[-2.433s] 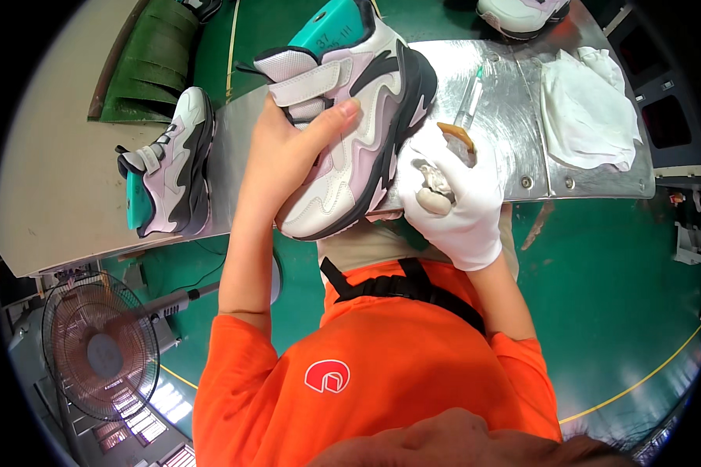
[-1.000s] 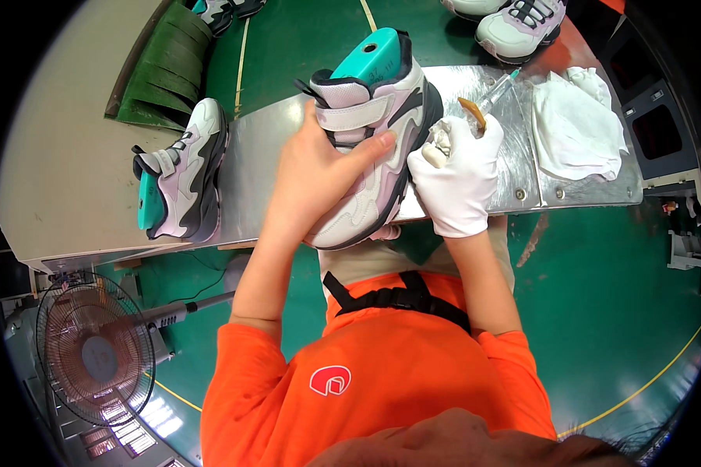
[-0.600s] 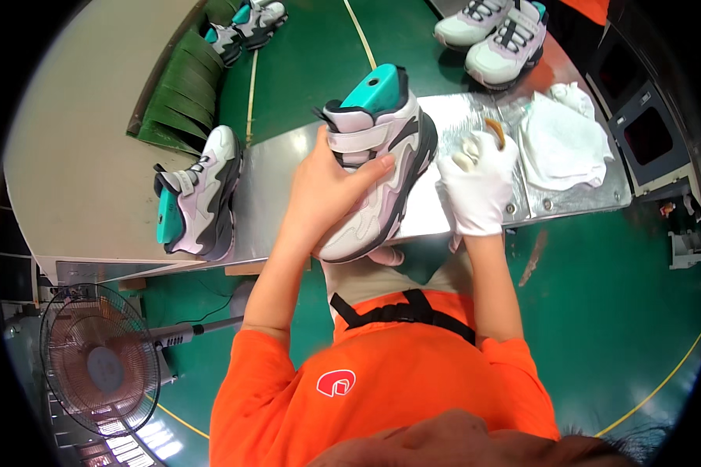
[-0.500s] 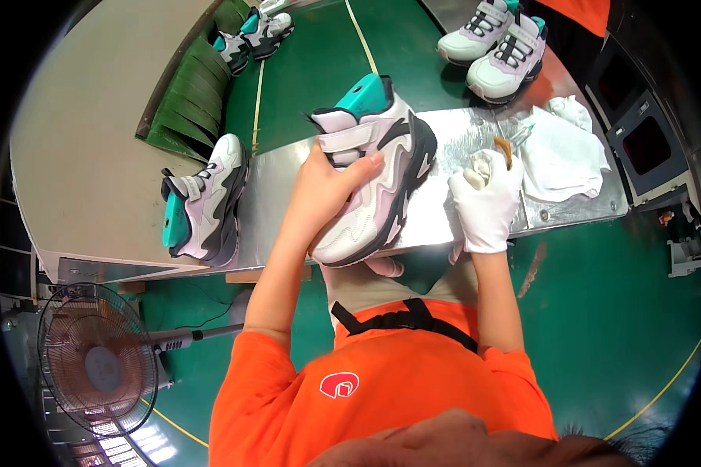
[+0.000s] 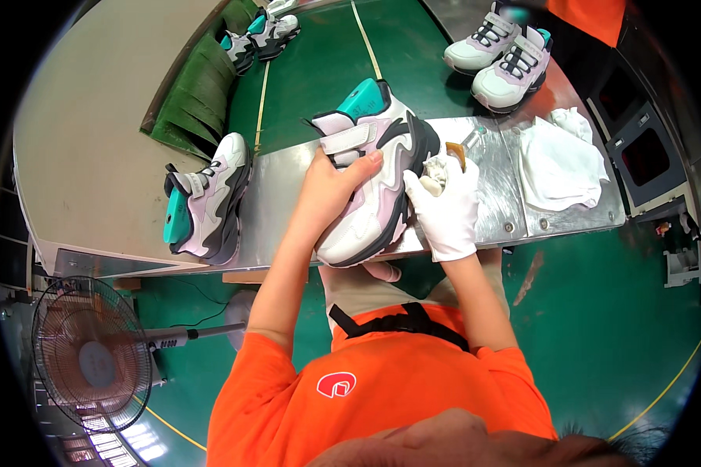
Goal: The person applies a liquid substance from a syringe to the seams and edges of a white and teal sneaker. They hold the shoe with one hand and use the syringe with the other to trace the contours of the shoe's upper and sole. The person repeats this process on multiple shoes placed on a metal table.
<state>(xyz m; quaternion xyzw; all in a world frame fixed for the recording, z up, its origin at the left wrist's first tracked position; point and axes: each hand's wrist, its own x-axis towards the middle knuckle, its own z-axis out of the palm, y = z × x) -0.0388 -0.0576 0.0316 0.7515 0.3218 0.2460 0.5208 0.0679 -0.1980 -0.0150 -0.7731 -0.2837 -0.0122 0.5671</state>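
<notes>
My bare left hand (image 5: 336, 180) is closed round a white and pale lilac sneaker (image 5: 378, 206) with a dark sole, its fingers behind the upper and the thumb over the side. A teal insert (image 5: 364, 99) fills the sneaker's opening. My right hand (image 5: 449, 208), in a white glove, is shut on a crumpled off-white cloth (image 5: 435, 176) close beside the sole; whether they touch I cannot tell. A thin brown piece (image 5: 456, 153) sticks up from the same grip, and I cannot make out its kind. Left of the held sneaker rests a matching sneaker (image 5: 209, 204) with a teal insert.
The metal ledge (image 5: 276, 183) borders a green belt (image 5: 319, 62). Two more sneakers (image 5: 506, 74) stand at the far right, others (image 5: 261, 39) at the far left by a green strip curtain (image 5: 191, 105). White cloth (image 5: 561, 167) lies on the right. A fan (image 5: 93, 358) stands lower left.
My gloved right hand has moved left with the cloth and brown piece, up beside the sole of the sneaker. My left hand keeps its hold on the sneaker.
</notes>
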